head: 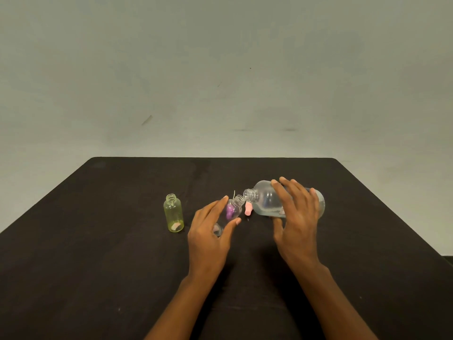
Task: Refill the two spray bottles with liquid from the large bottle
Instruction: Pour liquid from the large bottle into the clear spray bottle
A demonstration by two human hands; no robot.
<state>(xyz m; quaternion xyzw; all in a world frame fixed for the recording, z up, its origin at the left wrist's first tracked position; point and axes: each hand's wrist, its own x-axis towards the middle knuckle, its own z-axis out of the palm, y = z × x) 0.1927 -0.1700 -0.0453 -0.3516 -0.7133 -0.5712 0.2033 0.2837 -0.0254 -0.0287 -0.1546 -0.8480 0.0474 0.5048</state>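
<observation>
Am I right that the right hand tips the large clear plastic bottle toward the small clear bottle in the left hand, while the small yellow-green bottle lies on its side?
Not quite: in the head view the small yellow-green bottle stands upright. The rest holds: the right hand tips the large clear plastic bottle toward the small clear bottle in the left hand.

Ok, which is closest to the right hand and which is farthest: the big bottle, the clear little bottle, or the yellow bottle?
1. The big bottle: on the right, tipped over, gripped by the right hand itself.
2. The clear little bottle: in the middle, held tilted by the left hand, with its mouth by the big bottle's mouth.
3. The yellow bottle: standing alone on the far left.
</observation>
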